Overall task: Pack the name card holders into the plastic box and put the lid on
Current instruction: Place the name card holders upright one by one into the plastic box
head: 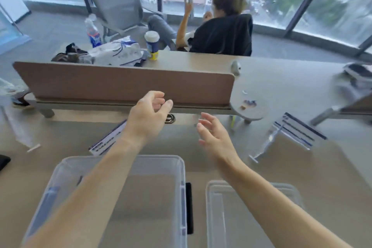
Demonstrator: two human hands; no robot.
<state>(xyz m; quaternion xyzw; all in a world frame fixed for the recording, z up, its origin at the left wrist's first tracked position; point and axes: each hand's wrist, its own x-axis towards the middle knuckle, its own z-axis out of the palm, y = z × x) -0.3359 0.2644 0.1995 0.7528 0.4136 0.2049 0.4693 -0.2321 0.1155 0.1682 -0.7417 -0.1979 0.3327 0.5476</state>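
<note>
A clear plastic box (pixel 177 169) stands open at the near edge of the table, under my left forearm. Its clear lid (pixel 219 217) lies flat to the right of it. One name card holder (pixel 106 141) lies behind the box, partly hidden by my left wrist. A second name card holder (pixel 291 133) stands on the table at the right. Another clear holder (pixel 22 131) lies at the far left, blurred. My left hand (pixel 150 115) hovers above the table with fingers loosely curled and empty. My right hand (pixel 213 135) is beside it, fingers spread, holding nothing.
A brown desk divider (pixel 120 84) runs across the table behind my hands. Beyond it sit a paper cup (pixel 152 45), a water bottle (pixel 92 32), bags and a person in a chair (pixel 219 32). A black object (pixel 4 162) lies at the left edge.
</note>
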